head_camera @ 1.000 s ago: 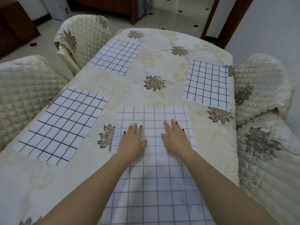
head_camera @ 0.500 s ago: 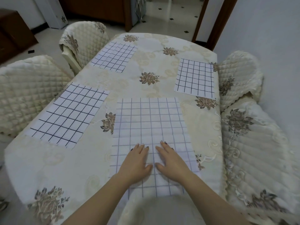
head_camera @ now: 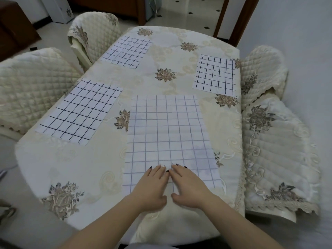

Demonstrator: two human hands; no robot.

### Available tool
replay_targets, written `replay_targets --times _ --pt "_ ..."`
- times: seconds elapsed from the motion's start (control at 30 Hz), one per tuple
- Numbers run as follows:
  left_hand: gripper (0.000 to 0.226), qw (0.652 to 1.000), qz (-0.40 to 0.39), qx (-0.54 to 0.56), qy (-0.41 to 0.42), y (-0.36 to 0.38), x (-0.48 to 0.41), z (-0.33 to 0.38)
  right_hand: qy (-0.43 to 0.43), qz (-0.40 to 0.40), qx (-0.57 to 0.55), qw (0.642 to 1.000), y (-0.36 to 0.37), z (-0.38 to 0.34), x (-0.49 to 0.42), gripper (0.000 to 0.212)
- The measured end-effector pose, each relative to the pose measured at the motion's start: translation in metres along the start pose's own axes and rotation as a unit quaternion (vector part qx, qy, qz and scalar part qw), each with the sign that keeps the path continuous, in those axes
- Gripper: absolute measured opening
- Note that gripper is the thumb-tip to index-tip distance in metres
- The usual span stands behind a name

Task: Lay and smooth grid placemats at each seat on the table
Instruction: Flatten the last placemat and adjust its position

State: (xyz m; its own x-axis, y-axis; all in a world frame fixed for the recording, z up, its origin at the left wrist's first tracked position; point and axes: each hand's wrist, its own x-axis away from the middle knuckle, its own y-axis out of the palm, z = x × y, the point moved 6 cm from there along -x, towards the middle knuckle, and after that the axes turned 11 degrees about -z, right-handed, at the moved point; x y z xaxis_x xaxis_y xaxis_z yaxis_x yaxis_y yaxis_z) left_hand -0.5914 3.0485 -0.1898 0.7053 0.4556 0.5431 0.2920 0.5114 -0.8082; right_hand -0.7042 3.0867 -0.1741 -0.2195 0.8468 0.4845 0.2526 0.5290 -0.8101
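From the head view, the oval worktop [head_camera: 86,168] wears a cream tablecloth embroidered with brown flowers. Four white grid-lined cloth placemats lie on it. The nearest placemat [head_camera: 167,133], with pale lilac lines, lies at the end seat just in front of the person.

The left hand [head_camera: 152,186] and the right hand [head_camera: 188,186] lie flat on its near edge, side by side. Their fingers are straight and their forefingers almost touch. Neither hand grasps anything; they only press the cloth down.

A faint fold line crosses the mat about halfway up, and I judge that it wants the most care. The hands would do best to stay flat and sweep apart from the centre line towards the side edges. They should press lightly enough that the tablecloth beneath does not ruck up with the mat. The near corners look flat already.

The dark-lined placemat at the left seat [head_camera: 80,110], the far left placemat [head_camera: 127,51] and the placemat on the right [head_camera: 215,74] each lie beside a cream quilted chair [head_camera: 32,83].
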Motion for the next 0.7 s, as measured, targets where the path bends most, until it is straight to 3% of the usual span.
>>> replay_targets --times 0.3,0.57,0.7 --pt "0.064 0.996 0.088 -0.022 -0.026 0.01 0.004 0.004 0.031 0.089 0.078 0.992 0.032 -0.011 -0.006 0.073" --pt "0.057 0.984 0.173 -0.04 -0.004 0.006 0.004 0.005 0.045 0.189 0.084 0.977 0.026 -0.008 -0.001 0.043" --pt "0.044 0.986 0.156 -0.022 -0.05 -0.01 0.015 -0.016 0.071 0.239 0.082 0.965 0.015 0.01 0.007 0.031"
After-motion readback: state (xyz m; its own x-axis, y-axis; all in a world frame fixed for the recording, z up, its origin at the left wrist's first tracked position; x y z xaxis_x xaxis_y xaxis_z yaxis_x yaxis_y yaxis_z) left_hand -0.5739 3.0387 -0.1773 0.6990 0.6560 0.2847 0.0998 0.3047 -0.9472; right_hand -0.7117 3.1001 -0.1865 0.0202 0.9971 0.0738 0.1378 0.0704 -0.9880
